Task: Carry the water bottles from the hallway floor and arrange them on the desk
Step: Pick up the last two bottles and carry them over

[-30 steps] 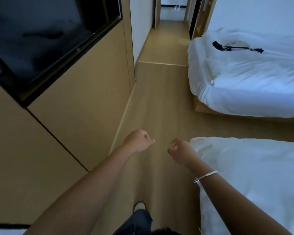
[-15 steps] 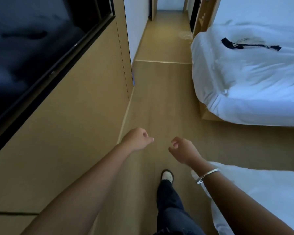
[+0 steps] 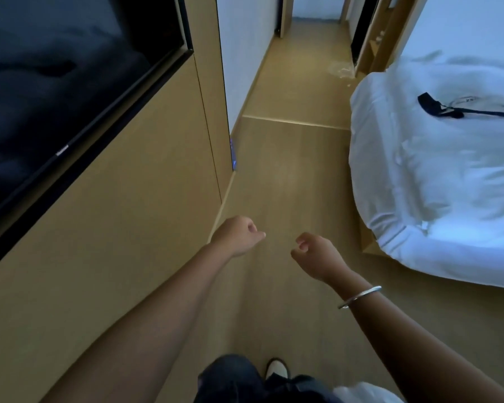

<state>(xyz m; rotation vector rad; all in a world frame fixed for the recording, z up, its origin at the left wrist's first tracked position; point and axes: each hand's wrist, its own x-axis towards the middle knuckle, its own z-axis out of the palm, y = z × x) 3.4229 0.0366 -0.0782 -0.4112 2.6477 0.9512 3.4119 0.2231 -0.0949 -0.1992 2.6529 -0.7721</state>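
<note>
My left hand and my right hand are held out in front of me over the wooden floor, a small gap between them. Both have loosely curled fingers and hold nothing. A silver bangle sits on my right wrist. Far ahead, on the hallway floor beside the bed's far corner, lies a clear shiny plastic shape, too blurred to tell whether it is bottles. No desk is in view.
A dark TV screen is set in the wooden wall panel on my left. A white bed with a black strap on it lines the right. The floor strip between them runs to the hallway. My shoe is below.
I have walked forward: the near bed has slid almost out of view at the bottom right, and the hallway and far bed are closer. Both hands stay empty in the same pose.
</note>
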